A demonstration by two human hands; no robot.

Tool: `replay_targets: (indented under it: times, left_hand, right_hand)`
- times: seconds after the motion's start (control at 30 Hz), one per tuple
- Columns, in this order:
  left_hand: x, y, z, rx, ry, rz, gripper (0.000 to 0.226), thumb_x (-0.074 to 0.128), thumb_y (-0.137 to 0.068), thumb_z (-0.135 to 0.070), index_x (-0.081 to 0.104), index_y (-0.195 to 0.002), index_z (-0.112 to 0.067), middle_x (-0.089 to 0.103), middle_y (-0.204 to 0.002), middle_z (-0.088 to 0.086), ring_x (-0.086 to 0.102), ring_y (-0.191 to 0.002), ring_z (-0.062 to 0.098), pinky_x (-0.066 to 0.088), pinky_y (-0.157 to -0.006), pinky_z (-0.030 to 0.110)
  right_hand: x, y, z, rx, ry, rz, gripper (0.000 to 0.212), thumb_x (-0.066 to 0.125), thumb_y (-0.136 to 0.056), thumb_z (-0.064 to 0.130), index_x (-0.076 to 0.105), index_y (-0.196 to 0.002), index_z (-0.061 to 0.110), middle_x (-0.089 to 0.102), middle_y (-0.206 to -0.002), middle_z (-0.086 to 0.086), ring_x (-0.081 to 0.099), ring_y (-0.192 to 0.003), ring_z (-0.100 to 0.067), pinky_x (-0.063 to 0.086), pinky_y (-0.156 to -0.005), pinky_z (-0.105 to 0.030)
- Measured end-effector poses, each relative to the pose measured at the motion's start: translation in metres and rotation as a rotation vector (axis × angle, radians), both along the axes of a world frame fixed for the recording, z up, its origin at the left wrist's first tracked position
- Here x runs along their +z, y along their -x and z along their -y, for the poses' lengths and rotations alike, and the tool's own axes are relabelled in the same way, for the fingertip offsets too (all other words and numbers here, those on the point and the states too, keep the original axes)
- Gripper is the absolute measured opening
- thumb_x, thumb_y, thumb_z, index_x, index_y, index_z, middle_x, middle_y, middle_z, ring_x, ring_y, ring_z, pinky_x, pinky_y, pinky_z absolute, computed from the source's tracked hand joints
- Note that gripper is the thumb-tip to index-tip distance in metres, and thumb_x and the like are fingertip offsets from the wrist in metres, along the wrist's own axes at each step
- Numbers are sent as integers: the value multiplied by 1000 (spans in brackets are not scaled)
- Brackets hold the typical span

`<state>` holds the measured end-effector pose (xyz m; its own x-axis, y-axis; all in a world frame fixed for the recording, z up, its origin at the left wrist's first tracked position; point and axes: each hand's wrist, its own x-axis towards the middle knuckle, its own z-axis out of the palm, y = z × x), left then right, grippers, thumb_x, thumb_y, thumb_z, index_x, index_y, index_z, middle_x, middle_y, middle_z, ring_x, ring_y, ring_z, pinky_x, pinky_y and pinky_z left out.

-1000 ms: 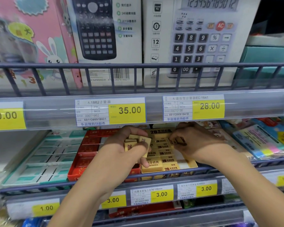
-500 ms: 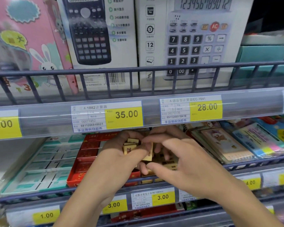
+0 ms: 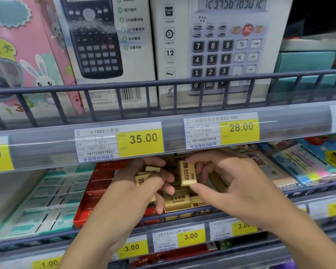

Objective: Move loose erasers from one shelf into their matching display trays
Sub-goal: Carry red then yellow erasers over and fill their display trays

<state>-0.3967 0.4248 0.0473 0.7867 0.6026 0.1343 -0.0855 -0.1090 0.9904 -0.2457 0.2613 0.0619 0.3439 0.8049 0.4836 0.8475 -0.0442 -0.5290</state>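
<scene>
Right hand (image 3: pixel 239 183) has now lifted 1 eraser (image 3: pixel 187 172) in a pinch grip; left hand (image 3: pixel 138 188) still clutches several.

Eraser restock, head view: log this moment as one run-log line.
left hand: holds several yellow erasers | right hand: pinches one 2B eraser upright | below: yellow eraser tray
</scene>
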Motion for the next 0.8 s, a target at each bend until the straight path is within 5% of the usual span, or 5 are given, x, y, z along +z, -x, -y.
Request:
replay_targets:
  times: [0.1,0.23,0.37,0.57,0.8]
  left_hand:
    - [-2,0,-1,-9,-9,-10,24,58,-93,5,67,-104,-15,77,-86,15,57,-56,27,50,-59,31]
    - [1,-3,-2,-20,-47,-29,23,59,-72,-13,72,-87,-26,79,-89,9,66,-62,24,52,-64,30]
    - [1,-3,-3,-27,-103,-74,23,62,-71,-21,75,-88,-29,76,-80,17,72,-66,13,51,-80,40]
    - [0,-3,-2,-60,-103,-83,28,71,-94,-15,74,-99,-42,68,-58,11,76,-89,14,48,-84,33]
    - [3,-2,-2,-106,-102,-76,18,74,-83,-28,72,-95,-41,74,-69,13,77,-98,10,51,-92,37]
  right_hand:
    - [3,-11,8,-73,62,27,11,69,-82,53,68,-89,44,70,-81,22,63,-70,4,45,-58,-11]
    - [7,-30,14,-156,276,71,29,68,-86,44,59,-110,57,68,-90,30,59,-66,15,44,-61,-4]
    - [4,-46,12,-231,495,147,30,61,-86,50,56,-115,54,65,-116,23,66,-96,-6,55,-87,-31]
    - [-2,-49,2,-182,582,204,30,62,-88,47,60,-118,47,50,-130,31,46,-123,2,41,-105,-25]
    - [-4,-53,-11,-196,613,193,22,66,-89,44,65,-111,43,48,-127,31,40,-124,0,34,-104,-20]
